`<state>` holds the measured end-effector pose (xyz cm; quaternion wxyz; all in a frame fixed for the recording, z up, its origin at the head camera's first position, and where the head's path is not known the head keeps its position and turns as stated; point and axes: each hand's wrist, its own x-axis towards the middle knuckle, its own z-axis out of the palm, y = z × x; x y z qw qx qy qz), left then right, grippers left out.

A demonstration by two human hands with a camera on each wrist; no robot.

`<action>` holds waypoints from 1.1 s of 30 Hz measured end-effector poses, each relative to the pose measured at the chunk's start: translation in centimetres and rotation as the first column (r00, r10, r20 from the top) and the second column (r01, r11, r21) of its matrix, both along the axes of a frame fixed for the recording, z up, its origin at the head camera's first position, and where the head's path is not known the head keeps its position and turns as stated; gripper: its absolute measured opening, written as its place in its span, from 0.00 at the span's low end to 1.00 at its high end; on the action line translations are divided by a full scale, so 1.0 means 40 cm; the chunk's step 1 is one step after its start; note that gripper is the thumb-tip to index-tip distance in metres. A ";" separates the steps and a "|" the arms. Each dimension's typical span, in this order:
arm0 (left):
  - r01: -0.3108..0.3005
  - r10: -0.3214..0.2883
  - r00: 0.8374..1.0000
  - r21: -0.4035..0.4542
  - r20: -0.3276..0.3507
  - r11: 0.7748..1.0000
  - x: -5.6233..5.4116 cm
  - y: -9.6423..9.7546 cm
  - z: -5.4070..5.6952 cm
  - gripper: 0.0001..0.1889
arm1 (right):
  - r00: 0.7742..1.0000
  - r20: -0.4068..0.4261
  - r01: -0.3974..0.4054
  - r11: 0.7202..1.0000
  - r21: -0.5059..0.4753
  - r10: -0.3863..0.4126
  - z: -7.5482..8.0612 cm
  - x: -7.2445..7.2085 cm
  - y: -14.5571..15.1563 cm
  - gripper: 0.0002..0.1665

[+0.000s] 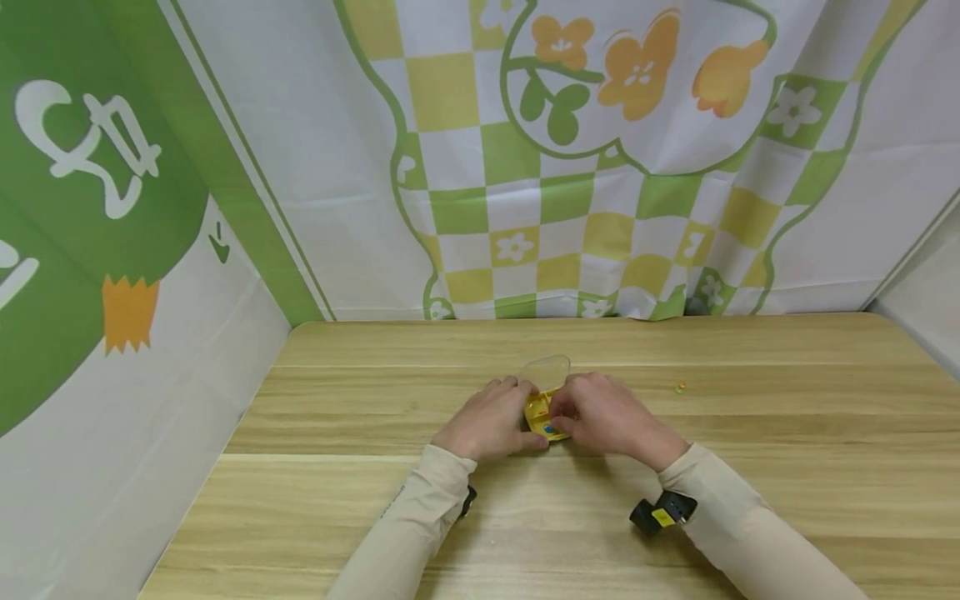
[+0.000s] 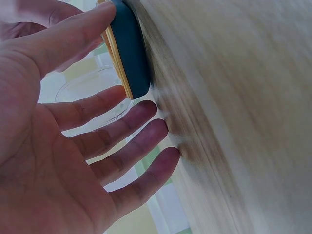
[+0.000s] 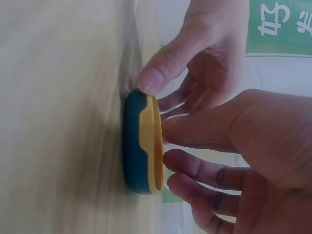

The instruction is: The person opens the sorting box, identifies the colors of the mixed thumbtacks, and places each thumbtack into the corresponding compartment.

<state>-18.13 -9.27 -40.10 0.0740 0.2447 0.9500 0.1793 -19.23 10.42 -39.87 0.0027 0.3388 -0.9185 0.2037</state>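
A small case (image 1: 536, 408), teal outside with yellow compartments inside like a pillbox, sits on the table. Its clear lid (image 1: 549, 358) stands open on the far side. My left hand (image 1: 486, 421) grips the case at its left, thumb on the near edge and forefinger at the far edge; the other fingers (image 2: 139, 141) are spread beside it. Over the compartments is my right hand (image 1: 603, 414), its thumb and bent fingers (image 3: 192, 165) at the yellow rim. I cannot tell whether those fingertips pinch anything. A tiny blue piece (image 1: 550, 429) lies in the near compartment.
Tiny yellow and green pieces (image 1: 680, 387) lie on the wooden table (image 1: 360, 517), right of the case. A patterned curtain (image 1: 517, 150) hangs behind the far edge, and a green and white sheet (image 1: 150, 375) on the left.
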 end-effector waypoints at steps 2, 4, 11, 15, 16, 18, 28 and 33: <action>-0.002 0.002 1.000 0.002 0.001 1.000 0.001 0.000 0.001 0.31 | 1.000 0.012 0.001 1.000 0.003 -0.001 0.005 -0.002 0.003 0.01; -0.007 0.007 1.000 0.003 0.005 1.000 0.002 0.001 0.002 0.32 | 1.000 0.016 0.003 1.000 0.009 -0.003 0.009 -0.003 0.006 0.02; -0.026 0.026 0.999 0.002 0.022 1.000 0.002 0.002 0.002 0.33 | 0.999 0.027 0.032 0.999 0.037 -0.033 0.026 -0.008 0.021 0.02; -0.028 0.028 0.999 0.001 0.022 1.000 0.001 0.002 0.000 0.34 | 0.999 0.037 0.028 0.998 0.047 -0.030 0.036 -0.012 0.033 0.02; -0.028 0.028 0.999 0.002 0.022 1.000 0.001 0.003 0.000 0.34 | 0.999 0.038 0.025 0.998 0.051 -0.027 0.038 -0.014 0.037 0.02; -0.027 0.027 0.999 0.004 0.022 1.000 0.001 0.003 0.000 0.34 | 0.999 0.049 0.020 0.998 0.056 -0.022 0.042 -0.018 0.046 0.02; -0.035 0.035 0.999 0.000 0.028 0.999 0.001 0.004 0.000 0.35 | 0.996 0.057 0.062 0.988 0.142 -0.071 0.056 -0.031 0.090 0.02; -0.035 0.036 0.999 -0.011 0.026 0.999 0.000 0.005 -0.002 0.36 | 0.994 0.063 0.079 0.981 0.179 -0.092 0.063 -0.036 0.106 0.02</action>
